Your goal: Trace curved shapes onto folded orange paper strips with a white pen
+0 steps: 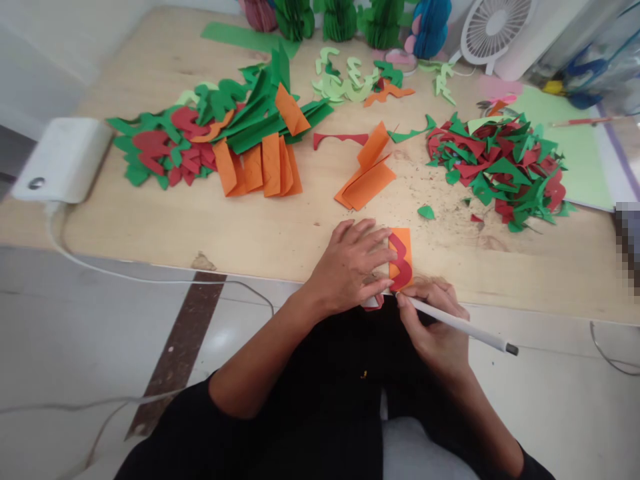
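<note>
My left hand [353, 267] lies flat with its fingers spread at the table's front edge. Its fingertips press on a red wavy paper cutout [403, 272], which rests on a piece of orange paper [406, 239]. In my right hand [440, 327] is a white pen [463, 325], gripped near its tip. That tip meets the lower edge of the orange paper, beside the cutout. Under my left hand, a small red-and-white item [373, 303] pokes out at the table edge; I cannot make out what it is.
Folded orange papers [367, 183] lie ahead, with more orange pieces [270, 167] and red and green cutouts [155, 143] to the left. At right is a heap of paper scraps [505, 163]. A white power adapter [65, 160], a fan [495, 27] and honeycomb paper figures [340, 20] stand around.
</note>
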A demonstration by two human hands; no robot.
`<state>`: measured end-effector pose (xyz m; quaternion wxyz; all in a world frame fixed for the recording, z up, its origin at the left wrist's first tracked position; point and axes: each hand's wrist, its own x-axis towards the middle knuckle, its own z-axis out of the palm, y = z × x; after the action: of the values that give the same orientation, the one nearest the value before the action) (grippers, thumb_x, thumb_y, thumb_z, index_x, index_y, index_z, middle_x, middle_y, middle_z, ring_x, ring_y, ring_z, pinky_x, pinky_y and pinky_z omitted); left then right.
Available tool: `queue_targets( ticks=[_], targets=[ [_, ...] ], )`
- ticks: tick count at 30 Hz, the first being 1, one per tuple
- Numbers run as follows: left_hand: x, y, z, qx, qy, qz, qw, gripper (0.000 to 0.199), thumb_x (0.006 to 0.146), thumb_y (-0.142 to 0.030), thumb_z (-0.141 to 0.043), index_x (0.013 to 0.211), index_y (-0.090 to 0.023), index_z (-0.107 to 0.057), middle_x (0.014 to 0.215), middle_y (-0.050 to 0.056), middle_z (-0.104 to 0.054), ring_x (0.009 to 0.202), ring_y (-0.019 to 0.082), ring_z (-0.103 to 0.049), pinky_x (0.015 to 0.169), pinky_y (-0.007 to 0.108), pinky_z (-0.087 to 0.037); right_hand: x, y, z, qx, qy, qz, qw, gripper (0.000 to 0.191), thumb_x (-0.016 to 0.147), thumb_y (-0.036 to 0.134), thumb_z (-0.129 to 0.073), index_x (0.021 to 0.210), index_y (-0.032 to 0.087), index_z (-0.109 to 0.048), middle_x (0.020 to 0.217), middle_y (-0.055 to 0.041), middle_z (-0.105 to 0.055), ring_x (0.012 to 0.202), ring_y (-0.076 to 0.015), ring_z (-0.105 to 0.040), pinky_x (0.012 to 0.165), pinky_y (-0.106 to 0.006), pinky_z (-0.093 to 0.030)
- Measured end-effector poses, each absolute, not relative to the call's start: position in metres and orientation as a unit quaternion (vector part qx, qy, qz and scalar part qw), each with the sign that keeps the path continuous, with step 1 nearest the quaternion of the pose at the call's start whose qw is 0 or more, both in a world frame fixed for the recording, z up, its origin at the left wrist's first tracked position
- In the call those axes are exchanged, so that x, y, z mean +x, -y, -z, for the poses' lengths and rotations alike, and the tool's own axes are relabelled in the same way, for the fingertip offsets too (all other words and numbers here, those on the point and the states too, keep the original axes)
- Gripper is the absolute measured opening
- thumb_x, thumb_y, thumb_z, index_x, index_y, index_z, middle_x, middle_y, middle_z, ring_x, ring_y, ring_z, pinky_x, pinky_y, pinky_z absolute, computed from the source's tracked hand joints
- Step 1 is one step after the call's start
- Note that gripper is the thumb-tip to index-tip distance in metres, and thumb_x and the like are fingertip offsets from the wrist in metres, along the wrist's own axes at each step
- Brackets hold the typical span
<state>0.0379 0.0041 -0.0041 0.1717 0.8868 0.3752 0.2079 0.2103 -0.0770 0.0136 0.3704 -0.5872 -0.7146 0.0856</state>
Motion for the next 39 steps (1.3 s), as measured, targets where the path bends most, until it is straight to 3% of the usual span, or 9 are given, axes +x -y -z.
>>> queue_targets(
  ticks=[39],
  targets=[
    [0.039,-0.004,0.001,0.885,-0.380,-0.195,0.187,0.029,0.086,-0.039,-0.063,0.111,-0.027,-0.069,0.143,0.004,-0.055,0.138,0.032,-0.039,0.115,0.052,-0.025,0.222,0.076,-0.014,-0.642,0.677,-0.085,0.350,0.011,0.087,0.025,-0.060,0.076,0.023,-0.060,0.066,0.0008,-0.068,0.062,-0.0163,-0.063,0.061,-0.031,-0.046]
  ],
)
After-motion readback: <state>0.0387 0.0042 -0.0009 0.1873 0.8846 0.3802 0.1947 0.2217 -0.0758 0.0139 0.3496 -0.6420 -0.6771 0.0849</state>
